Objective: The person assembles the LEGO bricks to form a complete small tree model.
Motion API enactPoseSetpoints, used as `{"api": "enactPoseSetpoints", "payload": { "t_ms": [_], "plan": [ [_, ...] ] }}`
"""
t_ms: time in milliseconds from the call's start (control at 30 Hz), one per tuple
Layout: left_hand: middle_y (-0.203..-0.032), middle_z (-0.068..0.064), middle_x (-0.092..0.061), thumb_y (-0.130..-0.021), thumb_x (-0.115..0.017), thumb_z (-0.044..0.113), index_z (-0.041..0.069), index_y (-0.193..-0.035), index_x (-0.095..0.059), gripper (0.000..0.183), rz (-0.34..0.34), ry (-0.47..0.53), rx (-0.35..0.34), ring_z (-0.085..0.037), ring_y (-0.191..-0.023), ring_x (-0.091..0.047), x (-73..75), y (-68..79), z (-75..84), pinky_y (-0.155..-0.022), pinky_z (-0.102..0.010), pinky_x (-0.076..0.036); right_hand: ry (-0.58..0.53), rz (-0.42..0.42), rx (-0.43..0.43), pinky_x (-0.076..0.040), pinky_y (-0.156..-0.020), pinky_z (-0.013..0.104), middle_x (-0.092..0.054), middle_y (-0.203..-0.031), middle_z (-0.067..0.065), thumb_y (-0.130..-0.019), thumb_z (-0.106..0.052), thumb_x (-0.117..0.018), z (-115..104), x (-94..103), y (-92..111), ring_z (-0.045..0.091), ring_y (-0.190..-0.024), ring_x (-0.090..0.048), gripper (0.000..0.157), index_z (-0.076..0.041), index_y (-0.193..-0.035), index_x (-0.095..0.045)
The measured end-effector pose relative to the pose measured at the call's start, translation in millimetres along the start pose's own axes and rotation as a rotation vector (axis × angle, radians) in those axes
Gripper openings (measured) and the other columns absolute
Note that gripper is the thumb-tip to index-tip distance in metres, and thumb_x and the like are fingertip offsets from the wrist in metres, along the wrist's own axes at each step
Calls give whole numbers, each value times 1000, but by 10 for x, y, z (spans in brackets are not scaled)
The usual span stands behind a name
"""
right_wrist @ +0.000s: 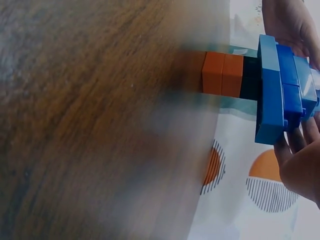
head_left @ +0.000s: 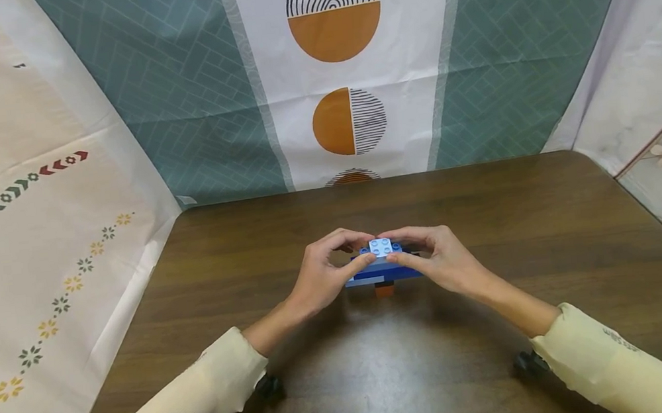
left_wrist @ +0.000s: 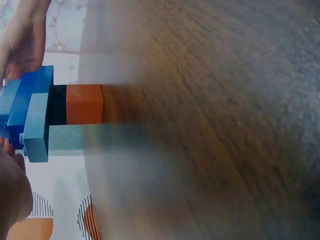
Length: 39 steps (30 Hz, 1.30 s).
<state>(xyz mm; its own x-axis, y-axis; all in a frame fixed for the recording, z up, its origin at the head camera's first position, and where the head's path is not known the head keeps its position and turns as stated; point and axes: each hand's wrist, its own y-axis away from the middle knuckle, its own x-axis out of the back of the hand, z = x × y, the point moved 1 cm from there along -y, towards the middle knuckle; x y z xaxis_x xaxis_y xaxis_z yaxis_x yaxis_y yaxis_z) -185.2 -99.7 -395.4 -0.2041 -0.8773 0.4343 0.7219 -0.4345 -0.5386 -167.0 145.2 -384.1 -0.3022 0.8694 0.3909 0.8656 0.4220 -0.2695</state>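
Observation:
A stacked toy-brick build (head_left: 397,271) stands upright on the table, mid-width. Its foot is two orange bricks (left_wrist: 84,104) with a dark brick (right_wrist: 251,77) above them. Wider blue layers (right_wrist: 290,85) spread out over that narrow stem. On the very top sits a pale blue studded brick (head_left: 380,247). From the left, my left hand (head_left: 324,270) pinches this top brick, thumb on the near side and fingers behind. My right hand (head_left: 450,261) pinches it from the right in the same way. Some fingertips are hidden behind the bricks.
The brown wooden table (head_left: 239,242) reaches back to a patterned cloth (head_left: 189,100). Light cloths hang at the left (head_left: 66,192) and right (head_left: 640,57). Small black objects show beneath both forearms.

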Motion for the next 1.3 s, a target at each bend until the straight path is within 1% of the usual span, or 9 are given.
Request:
{"api": "enactPoseSetpoints", "payload": {
  "t_ms": [167,333,400,467,600,833,967,1100,1300],
  "plan": [
    [-113,2,-74,-97,-82,17,11,-124,-77,28,-8,-9,17,-14,-99,-67,-11,3,8,-90,-42,-62,3,-18,-30,-59,-98,37,-71,-136,12,-99,-14,-79,-7,22,7,31,-121,-71,43,-8,-141,-69],
    [-119,1,-74,-96,-83,19,10,-127,-75,33,-52,-52,70,-13,-103,-69,17,47,-9,-93,-42,-62,42,-40,-87,-56,-103,50,-67,-139,17,-97,-14,-80,36,44,35,36,-125,-67,50,-3,-143,-65],
    [-122,0,-74,-95,-84,19,10,-128,-74,36,-71,-67,95,-13,-104,-69,30,83,-30,-94,-41,-61,61,-44,-98,-54,-104,56,-66,-140,19,-97,-15,-81,56,56,46,39,-127,-66,50,-2,-143,-65],
    [-124,-1,-74,-96,-83,20,9,-131,-72,39,-87,-79,121,-13,-106,-69,41,127,-48,-94,-41,-61,74,-50,-94,-51,-106,59,-66,-140,19,-97,-16,-81,71,69,59,40,-128,-64,50,-2,-142,-65],
    [-127,-4,-74,-96,-84,21,10,-136,-70,44,-102,-99,157,-15,-108,-70,58,211,-79,-94,-42,-61,97,-52,-92,-49,-109,59,-67,-141,16,-96,-18,-83,94,103,87,39,-130,-64,49,-5,-140,-68],
    [-127,-5,-74,-95,-85,22,11,-135,-69,45,-103,-107,180,-16,-105,-72,85,296,-136,-92,-47,-61,128,-47,-106,-50,-107,62,-70,-136,17,-93,-15,-85,151,175,160,39,-126,-67,48,-3,-137,-69],
    [-128,-4,-74,-95,-84,22,12,-136,-69,45,-105,-100,203,-17,-102,-73,113,345,-155,-91,-45,-62,139,-50,-117,-51,-106,62,-70,-136,16,-94,-15,-84,179,207,201,39,-126,-67,47,-5,-137,-70],
    [-127,0,-74,-95,-85,22,15,-135,-70,43,-95,-103,237,-14,-103,-72,146,401,-171,-93,-42,-61,146,-49,-127,-53,-104,60,-71,-135,13,-94,-15,-84,211,241,234,34,-122,-69,44,-7,-135,-71],
    [-122,2,-75,-95,-84,24,16,-131,-71,38,-87,-126,246,-15,-103,-73,177,450,-198,-93,-38,-60,159,-41,-121,-56,-100,58,-73,-130,10,-94,-14,-84,243,282,275,30,-116,-71,40,-8,-132,-72]
  ]
}}
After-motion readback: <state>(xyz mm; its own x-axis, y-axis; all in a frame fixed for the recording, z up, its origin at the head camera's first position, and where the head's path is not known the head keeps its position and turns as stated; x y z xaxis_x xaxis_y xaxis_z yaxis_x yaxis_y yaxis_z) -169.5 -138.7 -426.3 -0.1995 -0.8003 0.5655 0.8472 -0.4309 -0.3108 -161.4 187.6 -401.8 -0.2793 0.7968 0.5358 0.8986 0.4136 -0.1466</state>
